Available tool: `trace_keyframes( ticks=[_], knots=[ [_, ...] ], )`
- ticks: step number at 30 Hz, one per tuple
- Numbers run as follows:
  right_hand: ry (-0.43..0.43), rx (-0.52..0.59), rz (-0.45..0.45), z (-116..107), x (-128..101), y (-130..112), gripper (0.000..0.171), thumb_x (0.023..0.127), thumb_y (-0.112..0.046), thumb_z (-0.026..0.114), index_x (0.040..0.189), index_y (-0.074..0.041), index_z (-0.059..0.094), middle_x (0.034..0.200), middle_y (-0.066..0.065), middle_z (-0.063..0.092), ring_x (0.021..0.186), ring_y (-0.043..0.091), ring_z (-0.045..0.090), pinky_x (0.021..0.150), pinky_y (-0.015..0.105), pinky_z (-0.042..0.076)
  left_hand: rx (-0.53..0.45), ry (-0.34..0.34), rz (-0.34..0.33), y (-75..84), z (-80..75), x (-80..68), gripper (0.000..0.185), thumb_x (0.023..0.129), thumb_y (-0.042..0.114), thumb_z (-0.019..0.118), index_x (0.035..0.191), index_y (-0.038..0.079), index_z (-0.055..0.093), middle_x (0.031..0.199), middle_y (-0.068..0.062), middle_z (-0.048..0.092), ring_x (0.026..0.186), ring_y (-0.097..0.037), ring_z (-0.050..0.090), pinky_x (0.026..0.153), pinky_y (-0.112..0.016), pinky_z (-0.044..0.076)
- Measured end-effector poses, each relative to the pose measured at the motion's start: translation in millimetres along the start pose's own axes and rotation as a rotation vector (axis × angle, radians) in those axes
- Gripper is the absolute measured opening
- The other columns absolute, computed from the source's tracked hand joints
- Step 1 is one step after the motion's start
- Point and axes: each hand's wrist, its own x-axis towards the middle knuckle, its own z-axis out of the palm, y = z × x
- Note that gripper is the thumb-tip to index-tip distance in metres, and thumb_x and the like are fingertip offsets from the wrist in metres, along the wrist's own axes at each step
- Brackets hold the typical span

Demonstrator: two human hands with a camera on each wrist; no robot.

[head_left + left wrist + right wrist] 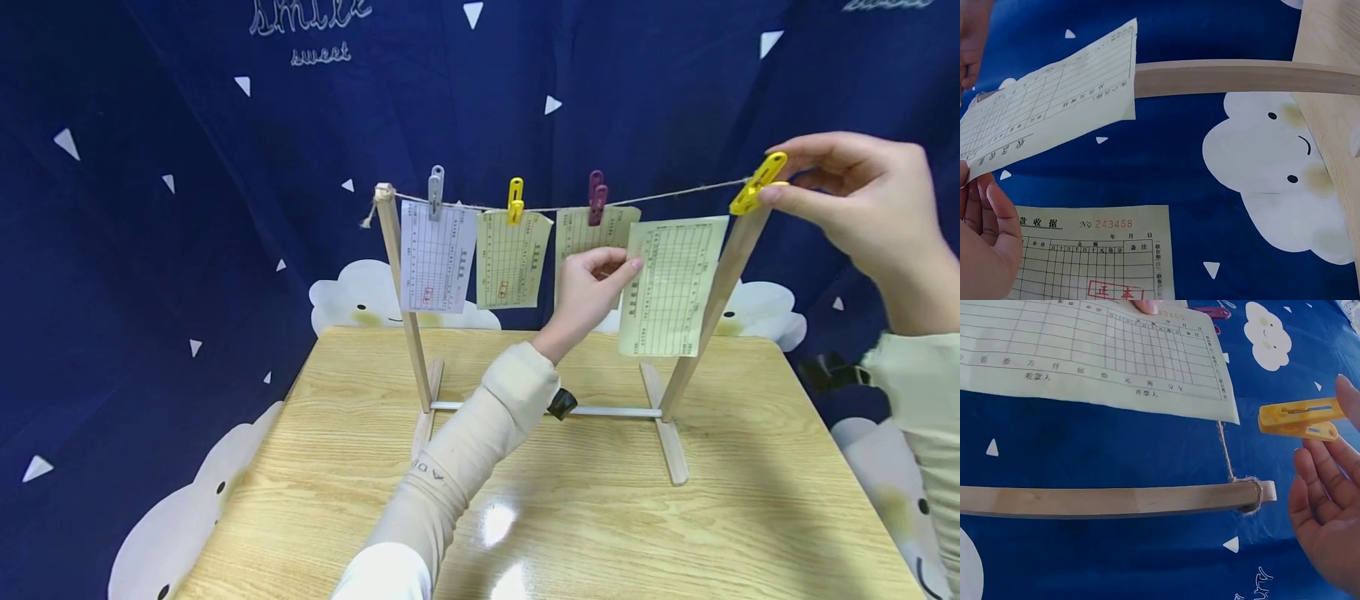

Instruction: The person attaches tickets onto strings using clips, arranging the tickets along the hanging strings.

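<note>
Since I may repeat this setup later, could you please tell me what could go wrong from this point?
1. The left hand pinches the loose slip only at one edge, below the string; it could sag or slip before it is pegged.
2. The right hand holds the yellow peg close to the rack's right post; pressing there might tilt the light wooden rack.
3. The loose slip overlaps the slip under the purple peg, so that one may get nudged.

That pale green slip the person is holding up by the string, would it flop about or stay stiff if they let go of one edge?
Probably floppy: the paper slip looks thin, pinched at one edge by the left hand. Likely very light, so it may swing or slide until the yellow peg in the right hand clamps it.
</note>
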Motion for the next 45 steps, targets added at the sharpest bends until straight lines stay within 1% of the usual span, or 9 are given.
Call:
trace_keyframes(
  ticks=[6,10,15,22,26,29,32,39,45],
  knots=[
    [-0.008,0.007,0.029,3,10,0,0.029,0.077,0.005,0.067,0.105,-0.003,0.067,0.093,-0.007,0.060,0.075,0.009,0.051,0.071,0.007,0.041,0.037,0.021,0.004,-0.7,3.7,6.3,0.015,0.083,0.008,0.066,0.091,-0.004,0.068,0.080,-0.013,0.067,0.064,0.002,0.052,0.059,-0.014,0.045],
    [-0.029,0.010,0.052,5,17,2,0.029,0.077,0.004,0.067,0.105,-0.006,0.067,0.095,-0.008,0.059,0.073,0.008,0.049,0.068,0.007,0.041,0.045,0.030,0.012,-1.3,5.4,9.0,0.015,0.083,0.009,0.066,0.091,-0.004,0.069,0.080,-0.014,0.066,0.063,0.001,0.050,0.057,-0.014,0.043],
    [-0.048,-0.037,0.070,6,23,7,0.029,0.078,0.000,0.068,0.104,-0.012,0.068,0.096,-0.013,0.057,0.080,0.007,0.044,0.067,0.008,0.037,0.018,0.045,-0.006,-2.2,8.7,12.5,0.016,0.083,0.009,0.066,0.091,-0.004,0.069,0.080,-0.014,0.066,0.061,0.001,0.050,0.054,-0.014,0.042],
    [-0.078,-0.095,0.138,8,33,10,0.027,0.077,-0.005,0.070,0.103,-0.013,0.069,0.095,-0.014,0.052,0.084,0.005,0.037,0.063,0.014,0.034,0.041,0.068,-0.021,-5.0,13.6,18.7,0.014,0.082,0.009,0.067,0.089,-0.003,0.070,0.079,-0.011,0.067,0.061,0.003,0.050,0.055,-0.014,0.044],
    [-0.108,-0.015,0.166,9,41,12,0.024,0.077,-0.004,0.070,0.099,-0.014,0.071,0.085,-0.009,0.056,0.070,0.009,0.040,0.053,0.013,0.034,0.049,0.067,-0.045,-4.8,13.8,20.8,0.015,0.081,0.009,0.068,0.089,-0.003,0.069,0.080,-0.011,0.067,0.062,0.002,0.051,0.056,-0.014,0.044],
    [-0.139,0.122,0.176,10,47,13,0.020,0.078,0.001,0.068,0.094,-0.011,0.071,0.076,-0.005,0.060,0.055,0.012,0.040,0.044,0.016,0.031,0.050,0.065,-0.075,-3.8,13.7,22.1,0.016,0.081,0.010,0.068,0.090,-0.003,0.069,0.081,-0.010,0.068,0.063,0.001,0.052,0.057,-0.014,0.045],
    [-0.155,0.222,0.180,12,52,13,0.017,0.078,0.005,0.066,0.089,-0.007,0.071,0.072,-0.003,0.062,0.051,0.012,0.040,0.041,0.020,0.027,0.029,0.065,-0.084,-3.6,13.6,23.2,0.016,0.082,0.009,0.067,0.090,-0.004,0.069,0.082,-0.011,0.068,0.064,0.001,0.052,0.057,-0.014,0.045],
    [-0.135,0.294,0.251,14,61,12,0.005,0.077,0.000,0.069,0.082,-0.002,0.071,0.075,-0.002,0.064,0.064,0.012,0.047,0.043,0.017,0.030,-0.011,0.062,-0.095,-3.4,15.7,24.0,0.016,0.083,0.009,0.066,0.090,-0.004,0.069,0.078,-0.012,0.067,0.055,-0.001,0.051,0.052,-0.017,0.047],
    [-0.114,0.238,0.241,17,63,13,0.005,0.076,0.003,0.069,0.078,-0.001,0.072,0.080,0.000,0.055,0.077,0.010,0.044,0.050,0.013,0.036,-0.012,0.064,-0.099,-7.8,18.1,25.0,0.015,0.083,0.009,0.067,0.089,-0.004,0.069,0.074,-0.011,0.066,0.051,-0.002,0.050,0.050,-0.019,0.048]
  ],
)
